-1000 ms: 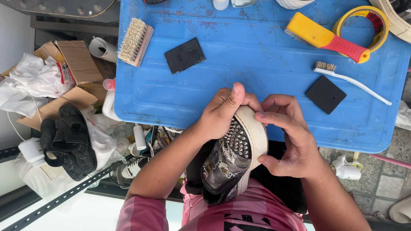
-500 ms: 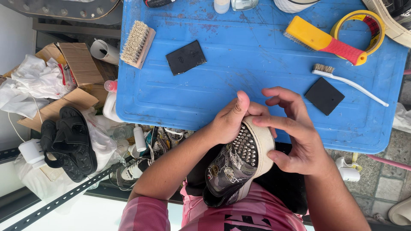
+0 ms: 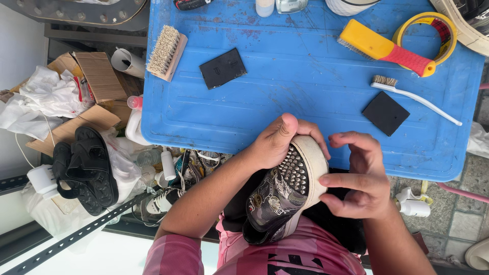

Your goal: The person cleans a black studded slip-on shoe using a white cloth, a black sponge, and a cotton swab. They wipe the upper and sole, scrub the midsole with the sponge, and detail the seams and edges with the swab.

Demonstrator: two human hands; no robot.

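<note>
Where the person sits at the near edge, these are the things, largest first:

Bench: blue plastic bench, scuffed, carrying tools along its far edge and right side.

Shoe: black slip-on shoe with metal studs on the toe and a cream rubber sole rim, held over the lap just off the bench's near edge, toe toward the bench.

Left hand: left hand wraps the toe, grip closed on the shoe, thumb up over the sole rim.

Right hand: right hand sits at the sole's side; index finger and thumb touch the cream rim, the other fingers are lifted and loosely curled, so the grip is half open and pinches rather than clasps.

Step in hand: by my reading, checking or pressing the sole rim at the toe; a next move would call for a steady left-hand hold while the right fingers work along the rim.

Tools: yellow and red brush and tape roll at the far right corner; bristle block brush at the far left corner; white toothbrush and two black pads between.

Containers: cardboard box off the left edge, contents not readable; bottles at the far edge cut off.
</note>
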